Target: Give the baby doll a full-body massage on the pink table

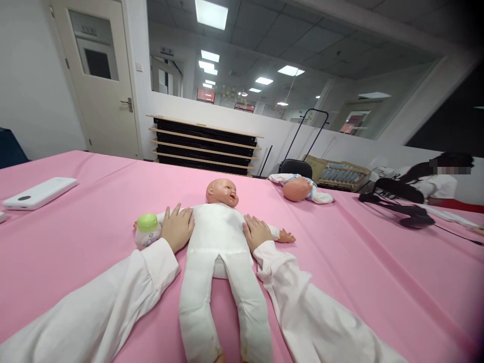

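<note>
PINK TABLE, head view: I watch from afar as two bare hands rest on a doll in white, lying on its back on the pink table, approx. centre, head at the far end, legs toward the cam, face turned to the R side of the view.

L side: the left hand lies palm down over the doll's upper arm and edge of chest, fingers stretched out, slightly apart. R side: the right hand does likewise on the opp. upper arm, fingers extended. The hands are well apart, w/ the chest between; neither is clamped on anything, AFAICT.

Step in hand, in my judgement: light, matched contact on both arms at once. Pressing or stroking, I can't tell. Any move from this pose would call for equal pressure L & R, flat palms, and care that the soft arms don't twist or bunch.

A jar w/ green lid stands just beside the left hand, nr. the doll's forearm; whether they touch, I can't tell. An outward sweep there could knock it, I'd guess.

Elsewhere on the table: a white device far L, a second doll toward the far edge, black gear at R. Bkgd. R: another person, in a white top.
</note>
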Demonstrator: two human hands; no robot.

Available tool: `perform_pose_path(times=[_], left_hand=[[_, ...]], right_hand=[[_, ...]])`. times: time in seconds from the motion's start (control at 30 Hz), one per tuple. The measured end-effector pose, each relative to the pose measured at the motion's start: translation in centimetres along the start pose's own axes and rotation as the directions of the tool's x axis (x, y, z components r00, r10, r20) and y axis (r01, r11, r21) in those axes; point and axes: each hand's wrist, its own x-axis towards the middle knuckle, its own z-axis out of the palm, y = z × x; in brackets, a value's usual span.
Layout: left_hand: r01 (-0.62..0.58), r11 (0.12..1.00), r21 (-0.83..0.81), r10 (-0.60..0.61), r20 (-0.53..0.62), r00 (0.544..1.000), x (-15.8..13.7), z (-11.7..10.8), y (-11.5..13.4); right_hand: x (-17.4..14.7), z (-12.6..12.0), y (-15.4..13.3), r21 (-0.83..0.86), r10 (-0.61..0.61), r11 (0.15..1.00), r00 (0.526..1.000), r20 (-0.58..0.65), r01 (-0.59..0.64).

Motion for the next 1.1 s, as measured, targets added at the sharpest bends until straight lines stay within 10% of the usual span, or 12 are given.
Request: perform_pose_path(times=[0.13, 0.3, 0.47, 1.1], left_hand=[[0.051, 0.992, 0.116, -0.040, -0.094, 0.995, 0.0, 0.3, -0.3], [-0.128, 0.988, 0.080, 0.131, -0.026, 0.991, 0.2, 0.3, -0.3], [-0.266, 0.963, 0.045, 0.260, 0.115, 0.959, 0.3, 0.6, -0.4], [0.187, 0.918, 0.350, -0.183, -0.045, 0.982, 0.0, 0.8, -1.5]], right_hand=[[-0.1, -0.5, -0.1, -0.099, 0.061, 0.993, 0.996, -0.071, -0.068], [0.5, 0.3, 0.3, 0.032, -0.260, 0.965, 0.965, -0.029, 0.261], [0.8, 0.8, 0.7, 0.099, -0.345, 0.936, 0.936, 0.072, 0.337], [0.8, -1.6, 3.2, -0.265, 0.240, 0.935, 0.971, -0.018, -0.236]])
